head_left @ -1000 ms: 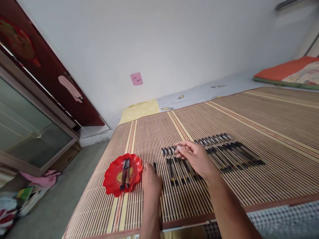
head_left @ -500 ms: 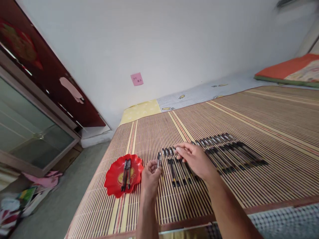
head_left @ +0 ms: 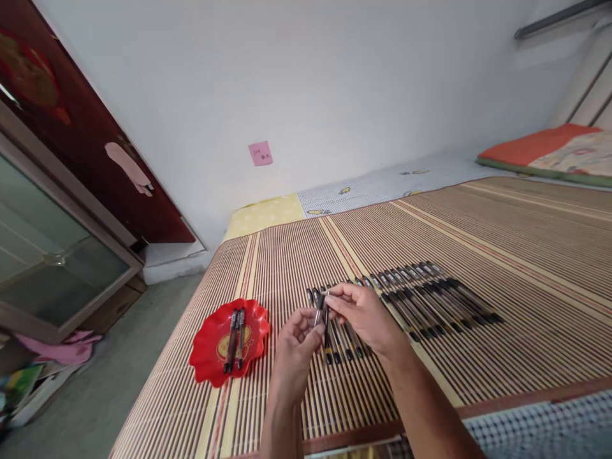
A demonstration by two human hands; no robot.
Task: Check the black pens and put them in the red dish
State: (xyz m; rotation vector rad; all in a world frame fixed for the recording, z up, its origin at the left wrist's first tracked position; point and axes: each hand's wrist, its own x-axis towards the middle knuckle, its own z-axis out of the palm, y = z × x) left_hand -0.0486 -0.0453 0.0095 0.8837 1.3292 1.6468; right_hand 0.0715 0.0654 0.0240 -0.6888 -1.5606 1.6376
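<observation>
Between the fingers of my left hand [head_left: 297,335] is a gel pen [head_left: 318,313], held upright at a tilt with its dark end up. My right hand [head_left: 361,312] closes thumb and forefinger at that upper end; whether a small part is in the pinch is hard to make out. Under and beside my hands lies a row of black-capped pens [head_left: 421,299] on the striped mat [head_left: 392,395], some partly hidden by my right hand. To the left, a red scalloped plate [head_left: 203,350] holds a few more pens [head_left: 234,341].
The mat covers a bed along a white wall [head_left: 358,83] with a pink note [head_left: 260,153]. An orange folded quilt [head_left: 535,146] lies at the far right. On the left stand a glass-fronted cabinet [head_left: 43,242] and a dark red door [head_left: 109,185], with the grey floor below.
My hands have come together: the right moved left to the pen's upper end, and the left moved slightly right with the pen. The whole view shifted a little.
</observation>
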